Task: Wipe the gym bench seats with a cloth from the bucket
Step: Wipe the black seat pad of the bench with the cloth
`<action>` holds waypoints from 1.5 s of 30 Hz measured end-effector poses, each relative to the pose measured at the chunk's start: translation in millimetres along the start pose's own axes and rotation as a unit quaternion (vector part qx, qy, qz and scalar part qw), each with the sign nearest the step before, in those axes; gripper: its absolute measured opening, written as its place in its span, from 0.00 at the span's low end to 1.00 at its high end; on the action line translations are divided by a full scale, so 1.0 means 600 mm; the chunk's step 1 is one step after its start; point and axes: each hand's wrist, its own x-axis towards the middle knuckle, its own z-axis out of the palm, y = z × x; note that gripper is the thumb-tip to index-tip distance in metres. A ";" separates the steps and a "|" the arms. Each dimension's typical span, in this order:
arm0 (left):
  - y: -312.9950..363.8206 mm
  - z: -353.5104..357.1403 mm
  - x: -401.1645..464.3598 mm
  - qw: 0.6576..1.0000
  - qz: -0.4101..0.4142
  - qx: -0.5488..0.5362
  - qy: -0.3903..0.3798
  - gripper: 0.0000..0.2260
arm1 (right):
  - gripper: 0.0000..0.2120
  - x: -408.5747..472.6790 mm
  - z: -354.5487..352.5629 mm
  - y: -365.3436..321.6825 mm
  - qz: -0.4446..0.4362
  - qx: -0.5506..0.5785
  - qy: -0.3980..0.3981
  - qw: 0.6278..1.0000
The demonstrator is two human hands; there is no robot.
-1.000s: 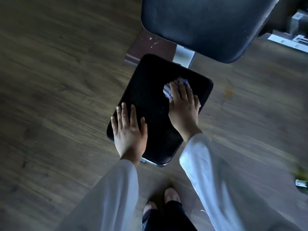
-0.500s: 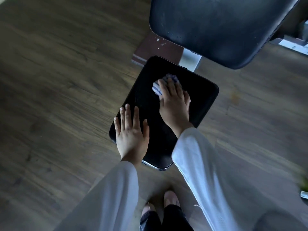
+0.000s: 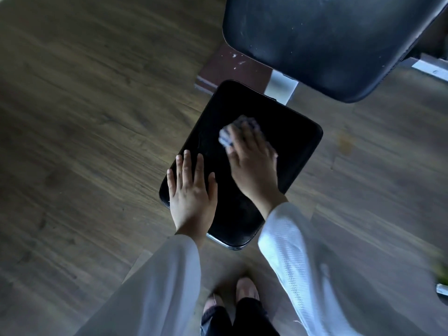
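A small black padded bench seat (image 3: 291, 151) sits below me, tilted on its frame. My right hand (image 3: 253, 166) presses a crumpled white and blue cloth (image 3: 230, 134) onto the middle of the seat, and the cloth shows past my fingertips. My left hand (image 3: 191, 192) lies flat with fingers spread on the seat's near left corner. A larger black back pad (image 3: 327, 42) fills the upper right. No bucket is in view.
Dark wood-plank floor (image 3: 84, 117) surrounds the bench. A white frame post (image 3: 281, 87) joins seat and back pad above a brown base plate (image 3: 228, 66). My feet (image 3: 244, 292) stand just before the seat. A blurred green and metal object (image 3: 441, 280) sits at the right edge.
My right hand has slid the cloth across the seat from the right side toward the left and middle. My left hand has stayed flat on the near corner.
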 end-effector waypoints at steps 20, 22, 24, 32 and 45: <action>0.053 -0.014 0.064 0.996 0.057 -0.010 -0.063 0.25 | 0.31 -0.024 0.000 0.085 0.145 -0.041 0.074 0.986; 0.054 -0.015 0.061 0.996 0.032 -0.014 -0.083 0.33 | 0.32 -0.027 0.002 0.087 0.138 -0.051 0.074 0.986; 0.056 -0.017 0.049 0.995 0.028 -0.012 -0.092 0.34 | 0.33 -0.028 0.002 0.088 0.129 -0.057 0.071 0.988; 0.037 -0.012 0.031 0.991 0.082 0.065 -0.084 0.33 | 0.29 -0.029 0.002 0.088 0.087 -0.065 0.072 0.991; 0.032 -0.015 0.048 0.987 0.126 0.025 -0.098 0.28 | 0.29 -0.037 0.002 0.082 0.068 -0.045 0.077 0.994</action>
